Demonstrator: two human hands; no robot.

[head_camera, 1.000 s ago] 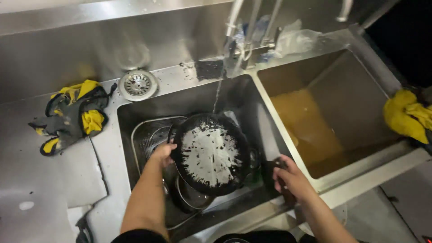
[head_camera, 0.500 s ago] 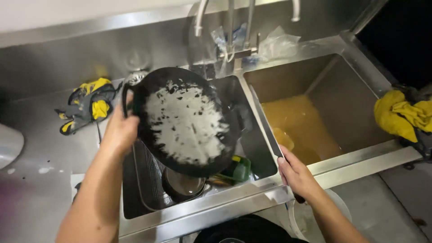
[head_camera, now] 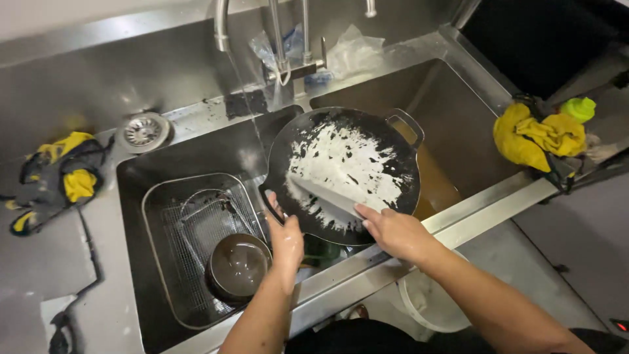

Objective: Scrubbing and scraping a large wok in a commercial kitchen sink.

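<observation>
Left hand (head_camera: pixel 286 240) clamped on near loop handle of one black soapy pan (head_camera: pixel 344 174); right hand (head_camera: pixel 393 231) with fingers closed on its lower rim, pan tilted above both, over divider between two sink basins (head_camera: pixel 196 157). Counted: two pan handles, one wire basket (head_camera: pixel 196 229), one dark bowl (head_camera: pixel 237 265), one strainer (head_camera: pixel 143 131).

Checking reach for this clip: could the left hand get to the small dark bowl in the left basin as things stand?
Probably yes: the small dark bowl sits uncovered in the wire basket just beside the left hand, though that hand now grips the black pan.
</observation>
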